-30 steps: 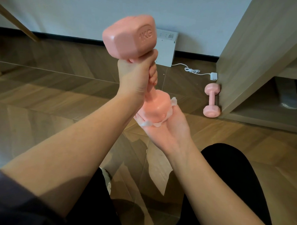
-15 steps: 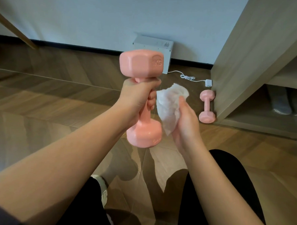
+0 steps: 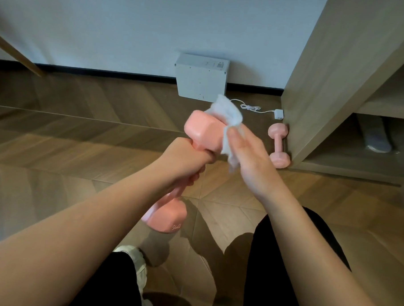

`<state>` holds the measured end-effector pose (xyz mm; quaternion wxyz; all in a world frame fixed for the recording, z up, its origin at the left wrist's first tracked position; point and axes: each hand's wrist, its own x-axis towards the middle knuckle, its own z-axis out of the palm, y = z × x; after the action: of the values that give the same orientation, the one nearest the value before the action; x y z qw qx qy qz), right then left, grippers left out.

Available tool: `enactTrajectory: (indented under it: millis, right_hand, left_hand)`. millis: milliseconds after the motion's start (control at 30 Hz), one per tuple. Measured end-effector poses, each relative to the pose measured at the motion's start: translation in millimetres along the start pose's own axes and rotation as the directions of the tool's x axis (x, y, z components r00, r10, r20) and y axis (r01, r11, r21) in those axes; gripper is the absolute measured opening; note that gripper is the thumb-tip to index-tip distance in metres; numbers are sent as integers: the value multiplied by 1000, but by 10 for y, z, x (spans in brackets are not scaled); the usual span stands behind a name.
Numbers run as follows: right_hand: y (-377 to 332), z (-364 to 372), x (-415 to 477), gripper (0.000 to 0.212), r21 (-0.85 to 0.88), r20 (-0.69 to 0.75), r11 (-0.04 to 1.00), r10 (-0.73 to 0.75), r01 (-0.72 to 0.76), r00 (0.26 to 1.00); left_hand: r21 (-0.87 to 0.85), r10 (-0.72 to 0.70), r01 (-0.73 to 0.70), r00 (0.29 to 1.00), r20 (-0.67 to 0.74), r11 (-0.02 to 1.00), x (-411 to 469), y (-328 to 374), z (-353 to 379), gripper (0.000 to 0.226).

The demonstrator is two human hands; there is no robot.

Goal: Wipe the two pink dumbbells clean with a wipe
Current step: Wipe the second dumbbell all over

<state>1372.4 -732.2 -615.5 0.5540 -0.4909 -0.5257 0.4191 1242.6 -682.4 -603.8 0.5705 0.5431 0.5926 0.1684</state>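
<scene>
Wipe (image 3: 226,112) now over dumbbell (image 3: 203,132) top

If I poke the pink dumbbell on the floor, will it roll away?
Probably not far. The dumbbell on the floor seems to have flat-sided ends, and it lies right beside the wooden cabinet, which would likely block it. It likely feels heavy for its size.

Two pink dumbbells: one held up (image 3: 204,132), one on the floor by the wooden cabinet (image 3: 279,144). One white wipe (image 3: 228,117). Two bare hands, the left (image 3: 184,159) and the right (image 3: 249,157). One white box (image 3: 200,80) against the wall, one white cable with plug (image 3: 263,109), one wooden cabinet (image 3: 334,77)
</scene>
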Motion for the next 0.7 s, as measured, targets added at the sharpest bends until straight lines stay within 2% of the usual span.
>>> enactTrajectory:
  millis: [100, 200, 267, 367, 400, 567, 633, 700]
  right_hand:
    - [26, 66, 17, 37, -250, 18, 961, -117, 117, 993]
    - [16, 64, 25, 18, -290, 10, 946, -152, 148, 988]
    - [6, 31, 57, 19, -291, -5, 956, -52, 48, 999]
    - [-36, 0, 91, 32, -257, 49, 957, 150, -132, 988]
    - [-51, -8, 100, 36, -223, 78, 959, 198, -177, 977]
    - [-36, -59, 46, 44, -129, 122, 960, 264, -249, 957]
    - [5, -87, 4, 40, -93, 90, 972, 225, -217, 970]
    - [36, -88, -54, 33, -78, 79, 990, 120, -114, 990]
  left_hand:
    - [92, 10, -12, 1000, 20, 996, -23, -36, 58, 14]
    - [258, 60, -67, 998, 35, 964, -3, -66, 70, 11]
    - [388, 133, -139, 990, 44, 911, 10, -59, 55, 12]
    - [661, 279, -265, 956, 87, 702, -1, -65, 45, 20]
    - [693, 309, -276, 948, 80, 666, -9, -78, 38, 22]
    - [621, 342, -312, 937, 74, 719, 49, -123, -28, 23]
    - [577, 316, -295, 946, 67, 762, 58, -122, -30, 21]
    - [492, 256, -244, 966, 46, 835, 92, -129, -35, 20]
